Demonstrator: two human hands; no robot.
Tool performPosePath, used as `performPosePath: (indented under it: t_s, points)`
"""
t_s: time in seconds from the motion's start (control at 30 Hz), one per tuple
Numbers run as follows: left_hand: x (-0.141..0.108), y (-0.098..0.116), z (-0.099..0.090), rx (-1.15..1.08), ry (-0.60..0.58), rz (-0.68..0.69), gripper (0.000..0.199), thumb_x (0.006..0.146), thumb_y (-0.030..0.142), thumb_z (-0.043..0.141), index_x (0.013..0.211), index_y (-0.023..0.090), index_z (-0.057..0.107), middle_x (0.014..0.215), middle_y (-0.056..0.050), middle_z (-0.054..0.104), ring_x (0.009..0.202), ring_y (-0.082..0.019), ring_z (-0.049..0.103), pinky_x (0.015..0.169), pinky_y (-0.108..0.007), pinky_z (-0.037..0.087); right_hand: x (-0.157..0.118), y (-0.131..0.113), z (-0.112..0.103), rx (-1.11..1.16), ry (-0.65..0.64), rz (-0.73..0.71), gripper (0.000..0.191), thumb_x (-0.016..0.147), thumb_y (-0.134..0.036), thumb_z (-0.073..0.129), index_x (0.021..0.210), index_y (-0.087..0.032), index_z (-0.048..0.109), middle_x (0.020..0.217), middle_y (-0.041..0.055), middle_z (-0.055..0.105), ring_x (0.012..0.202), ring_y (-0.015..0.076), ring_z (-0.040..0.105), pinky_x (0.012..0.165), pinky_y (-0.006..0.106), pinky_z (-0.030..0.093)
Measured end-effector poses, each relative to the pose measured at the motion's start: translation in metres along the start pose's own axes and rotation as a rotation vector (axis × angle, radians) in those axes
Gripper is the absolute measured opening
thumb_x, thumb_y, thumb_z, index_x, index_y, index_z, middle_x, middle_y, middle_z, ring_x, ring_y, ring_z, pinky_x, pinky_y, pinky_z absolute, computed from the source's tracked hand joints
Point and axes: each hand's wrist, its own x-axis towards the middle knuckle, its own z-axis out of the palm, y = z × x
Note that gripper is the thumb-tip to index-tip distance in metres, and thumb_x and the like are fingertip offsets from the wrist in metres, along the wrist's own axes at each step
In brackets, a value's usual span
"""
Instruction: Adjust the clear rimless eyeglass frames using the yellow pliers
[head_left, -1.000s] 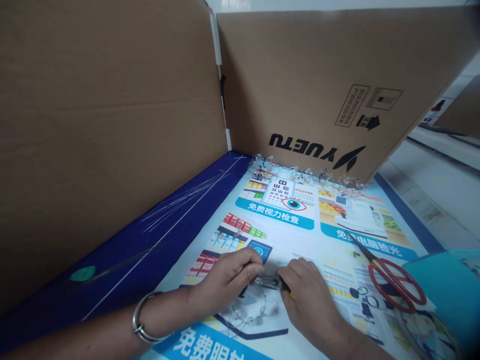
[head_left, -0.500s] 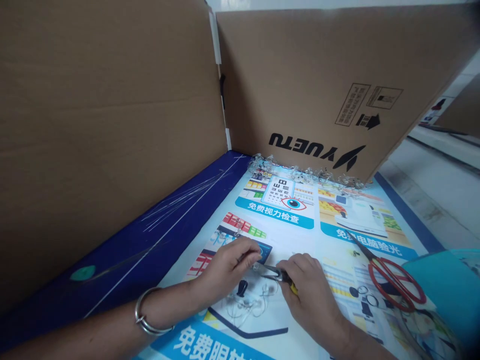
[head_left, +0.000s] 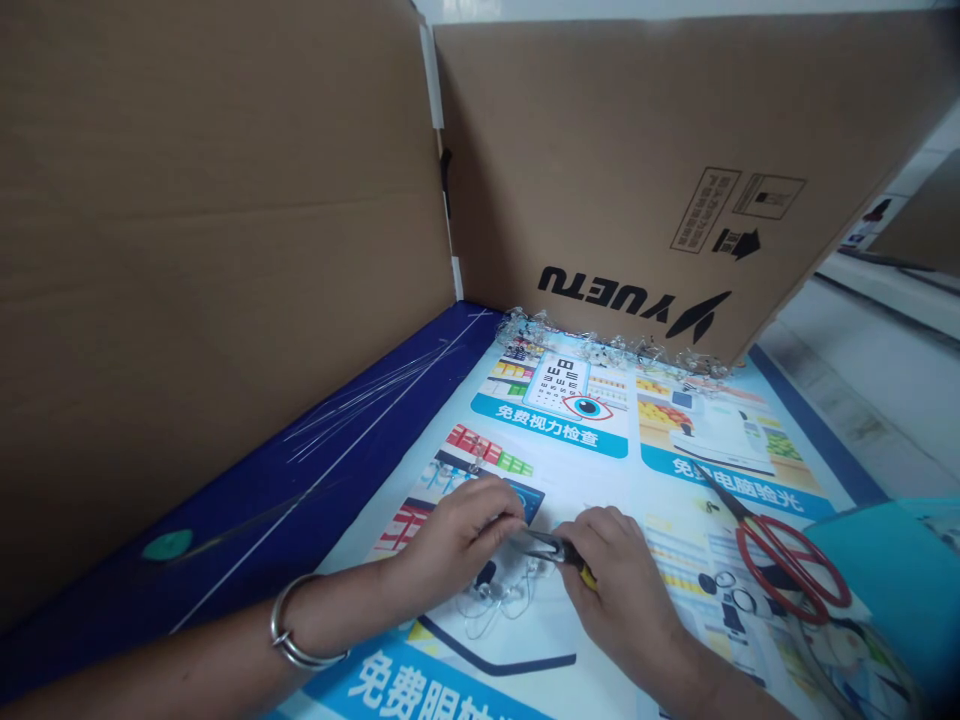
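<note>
My right hand [head_left: 611,570] is shut on a pair of yellow-handled pliers [head_left: 551,546], with the steel jaws pointing left towards my left hand [head_left: 465,530]. The curled fingers of my left hand hide whatever lies at the jaw tips. Just below them, a small tangle of clear plastic and thin wire with a dark tip [head_left: 491,590] lies on or hangs over the printed poster mat [head_left: 570,480]. I cannot tell if my left hand holds it. A metal bangle [head_left: 300,625] circles my left wrist.
Red-handled scissors [head_left: 787,565] lie open to my right, beside a teal folder [head_left: 885,580]. Cardboard panels [head_left: 225,250] stand at the left and back. Clear scraps [head_left: 615,350] line the back panel's base, and thin wires lie on a dark blue mat [head_left: 337,440].
Both hands have shifted slightly up the mat, away from me. The pliers have turned, now pointing left with their jaws visible, and the clear tangle sits higher, nearer my hands.
</note>
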Motion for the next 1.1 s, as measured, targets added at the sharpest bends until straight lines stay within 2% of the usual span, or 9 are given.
performPosePath:
  t_s: [0.2, 0.63, 0.93, 1.1]
  points:
    - [-0.0003, 0.0007, 0.0003, 0.005, -0.056, 0.015, 0.012, 0.085, 0.010, 0.046, 0.078, 0.017, 0.054, 0.082, -0.003, 0.055, 0.080, -0.016, 0.050, 0.071, -0.027, 0.039, -0.0003, -0.0006, -0.0002, 0.004, 0.004, -0.017, 0.017, 0.079, -0.013, 0.050, 0.091, -0.022, 0.058, 0.087, 0.0034, 0.052, 0.085, 0.0197, 0.043, 0.074, 0.034, 0.033]
    - [-0.0001, -0.0004, 0.0005, -0.011, -0.080, -0.028, 0.011, 0.087, 0.019, 0.048, 0.077, 0.017, 0.052, 0.082, -0.003, 0.054, 0.078, -0.016, 0.050, 0.070, -0.027, 0.039, -0.0006, 0.0000, 0.0001, 0.007, -0.010, -0.013, 0.018, 0.078, -0.012, 0.049, 0.091, -0.022, 0.058, 0.087, 0.0033, 0.051, 0.085, 0.0200, 0.042, 0.075, 0.034, 0.032]
    - [0.0000, -0.0027, 0.0048, 0.123, -0.151, -0.018, 0.006, 0.080, 0.012, 0.054, 0.080, 0.018, 0.054, 0.084, -0.002, 0.055, 0.081, -0.017, 0.049, 0.074, -0.028, 0.038, -0.0004, 0.0009, 0.0015, -0.004, -0.025, -0.020, 0.017, 0.078, -0.013, 0.050, 0.091, -0.022, 0.058, 0.088, 0.0037, 0.051, 0.086, 0.0204, 0.042, 0.075, 0.034, 0.032]
    - [0.0009, -0.0028, 0.0042, 0.089, -0.141, -0.045, 0.008, 0.083, 0.011, 0.051, 0.080, 0.018, 0.053, 0.083, -0.001, 0.055, 0.079, -0.016, 0.049, 0.072, -0.027, 0.038, -0.0010, 0.0004, 0.0006, -0.006, -0.034, -0.019, 0.017, 0.079, -0.013, 0.050, 0.091, -0.022, 0.058, 0.088, 0.0037, 0.051, 0.086, 0.0206, 0.041, 0.075, 0.035, 0.032]
